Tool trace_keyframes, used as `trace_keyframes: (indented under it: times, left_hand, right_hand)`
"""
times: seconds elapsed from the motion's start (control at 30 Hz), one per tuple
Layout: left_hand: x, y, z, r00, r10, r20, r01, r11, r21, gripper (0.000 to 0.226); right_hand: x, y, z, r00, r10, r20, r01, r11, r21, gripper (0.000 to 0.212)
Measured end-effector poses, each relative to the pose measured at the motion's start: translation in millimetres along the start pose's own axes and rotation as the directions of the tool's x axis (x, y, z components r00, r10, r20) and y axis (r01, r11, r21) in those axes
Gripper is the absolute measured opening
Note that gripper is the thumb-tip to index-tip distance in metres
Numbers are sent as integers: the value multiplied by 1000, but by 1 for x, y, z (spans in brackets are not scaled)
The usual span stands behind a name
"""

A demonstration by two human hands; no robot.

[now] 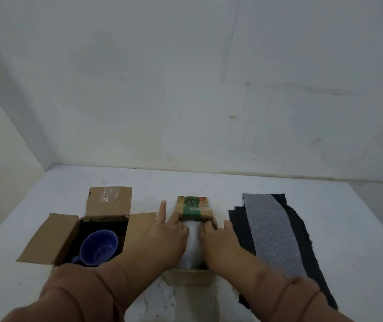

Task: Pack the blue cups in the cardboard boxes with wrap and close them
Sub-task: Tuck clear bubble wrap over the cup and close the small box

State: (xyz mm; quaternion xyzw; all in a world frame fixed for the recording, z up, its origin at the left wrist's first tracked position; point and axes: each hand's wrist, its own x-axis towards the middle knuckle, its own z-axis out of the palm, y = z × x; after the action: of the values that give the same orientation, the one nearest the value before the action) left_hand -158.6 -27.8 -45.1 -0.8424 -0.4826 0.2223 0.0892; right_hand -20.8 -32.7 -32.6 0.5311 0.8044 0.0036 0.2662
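A bare blue cup [98, 248] lies inside the open left cardboard box [53, 235], whose flaps are spread out. In the middle stands a smaller cardboard box [189, 276] with its far flap [194, 209] up. A white wrapped bundle [193, 245] sits in it. My left hand [167, 235] presses on the bundle's left side with the index finger pointing away. My right hand [218, 242] presses on its right side. What the wrap holds is hidden.
A strip of bubble wrap [272, 231] lies on a dark cloth [302, 242] at the right of the white table [209, 182]. A pale wall rises behind the table, and another closes the left side.
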Motion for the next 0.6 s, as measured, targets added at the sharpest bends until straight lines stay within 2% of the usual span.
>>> trace_keyframes:
  times: [0.2,0.33,0.43,0.53,0.6]
  left_hand:
    - [-4,-5,-5,999,-4,39,4,1000,18,65]
    - [-2,-5,-10,994,-2,106,5,999,-34,64]
    - [1,8,-12,991,-57,117,64,997,-50,59]
    - [-2,11,-13,992,-73,100,79,995,-55,59]
    - [-2,3,-15,990,-76,122,90,990,-110,65]
  right_hand:
    - [3,10,-1,999,8,41,-13,991,131,77]
    - [7,4,4,998,30,55,-38,987,155,81]
    - [6,6,11,999,51,-13,-48,978,203,76]
    - [1,16,21,999,27,-47,-10,947,322,77]
    - [-5,29,29,996,19,-92,31,858,512,70]
